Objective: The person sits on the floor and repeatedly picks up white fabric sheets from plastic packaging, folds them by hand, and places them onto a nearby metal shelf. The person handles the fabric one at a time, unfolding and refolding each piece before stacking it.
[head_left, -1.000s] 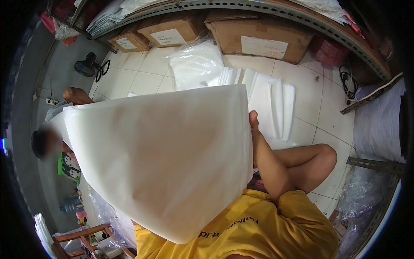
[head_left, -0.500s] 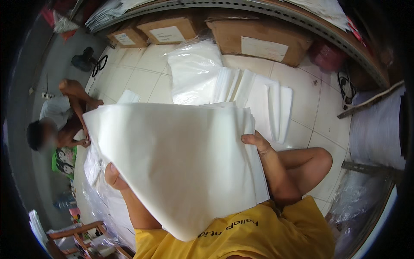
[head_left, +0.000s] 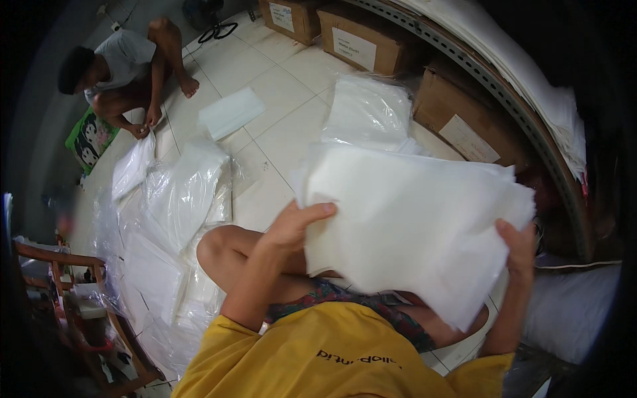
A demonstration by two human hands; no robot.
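A thick stack of large white sheets [head_left: 405, 219] is held up in front of my chest, above my crossed legs. My left hand [head_left: 295, 224] grips its left edge, thumb on top and fingers underneath. At the right edge my right hand [head_left: 519, 245] clasps the stack, its thumb on the upper face and its other fingers hidden. The sheets' edges fan slightly at the far right, and the near right corner droops. Beyond the stack lies a clear plastic-wrapped white bundle [head_left: 368, 109] on the tiled floor.
At the far left a person [head_left: 129, 63] sits on the floor, handling a white packet [head_left: 134, 162]. Plastic-wrapped bundles [head_left: 189, 192] lie to my left, near a wooden frame [head_left: 119, 331]. A folded white sheet [head_left: 232, 113] lies farther off. Cardboard boxes [head_left: 458, 113] stand under a metal shelf [head_left: 504, 86].
My view has turned left. The stack has shifted to the right and my left hand now holds its left edge from the side; both hands keep their grip.
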